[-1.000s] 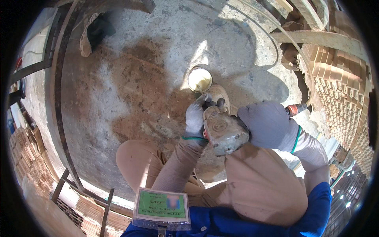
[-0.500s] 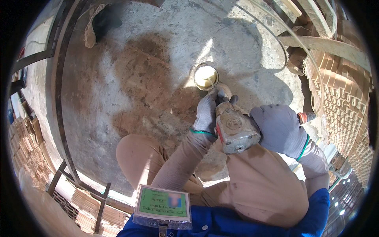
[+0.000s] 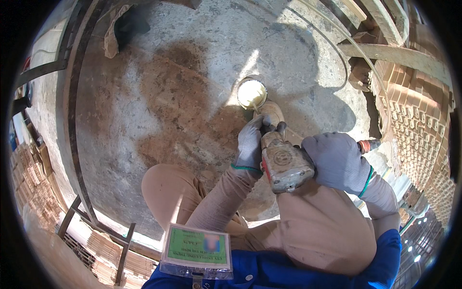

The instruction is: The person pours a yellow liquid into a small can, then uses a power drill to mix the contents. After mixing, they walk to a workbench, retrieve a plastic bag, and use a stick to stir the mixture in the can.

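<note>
My right hand (image 3: 334, 156), in a grey glove with a green cuff, is closed round the handle of a worn metal nail gun (image 3: 286, 166). Its reddish air coupling (image 3: 369, 146) sticks out on the right, past the hand. My gloved left hand (image 3: 249, 143) is at the far left side of the gun, fingers curled against a pale curved wooden piece (image 3: 274, 112). Hand and gun hide much of that piece. Just beyond the fingers stands a small round tub (image 3: 252, 93) of cream-coloured paste, with a thin stick (image 3: 256, 107) leaning out toward my left hand.
Stacked wooden parts (image 3: 414, 111) rise on the right beside a timber frame (image 3: 394, 59). An air hose (image 3: 344, 33) curves across the far right. A dark metal frame (image 3: 72, 120) runs down the left. Dark cloth (image 3: 127, 29) lies on the stained concrete floor (image 3: 178, 96) at far left.
The nail gun and both hands have shifted slightly toward me, and my right hand a little left. More of the curved wooden piece shows beside the tub.
</note>
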### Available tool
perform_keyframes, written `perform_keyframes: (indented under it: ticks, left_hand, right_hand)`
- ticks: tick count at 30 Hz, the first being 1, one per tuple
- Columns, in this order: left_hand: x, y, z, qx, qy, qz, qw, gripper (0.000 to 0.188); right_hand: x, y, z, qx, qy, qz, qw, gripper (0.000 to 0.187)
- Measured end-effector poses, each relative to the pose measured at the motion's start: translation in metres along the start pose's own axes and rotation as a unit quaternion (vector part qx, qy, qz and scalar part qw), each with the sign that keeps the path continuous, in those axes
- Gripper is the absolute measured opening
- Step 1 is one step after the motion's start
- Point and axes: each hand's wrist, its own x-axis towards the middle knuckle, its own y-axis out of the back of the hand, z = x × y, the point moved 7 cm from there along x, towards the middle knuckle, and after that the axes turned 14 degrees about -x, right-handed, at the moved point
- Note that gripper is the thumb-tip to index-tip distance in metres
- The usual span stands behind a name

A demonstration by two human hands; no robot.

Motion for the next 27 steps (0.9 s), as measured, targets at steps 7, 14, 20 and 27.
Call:
perform_keyframes:
  ticks: [7, 14, 20, 27]
  left_hand:
    - [0.002, 0.002, 0.008, -0.011, 0.012, -0.060, 0.998, 0.019]
    - [-0.006, -0.002, 0.002, 0.015, 0.012, -0.006, 1.000, 0.019]
    - [-0.002, -0.005, -0.002, 0.006, 0.016, 0.011, 1.000, 0.019]
    - [0.000, -0.016, -0.004, 0.030, 0.022, 0.007, 0.999, 0.020]
  right_hand:
    - [0.003, 0.008, -0.006, 0.016, 0.011, 0.015, 1.000, 0.022]
    - [0.002, -0.001, -0.002, 0.035, 0.000, -0.003, 0.999, 0.028]
    - [0.000, 0.010, -0.003, -0.023, 0.009, 0.014, 1.000, 0.023]
    - [0.002, 0.013, 0.004, -0.021, 0.000, 0.020, 1.000, 0.026]
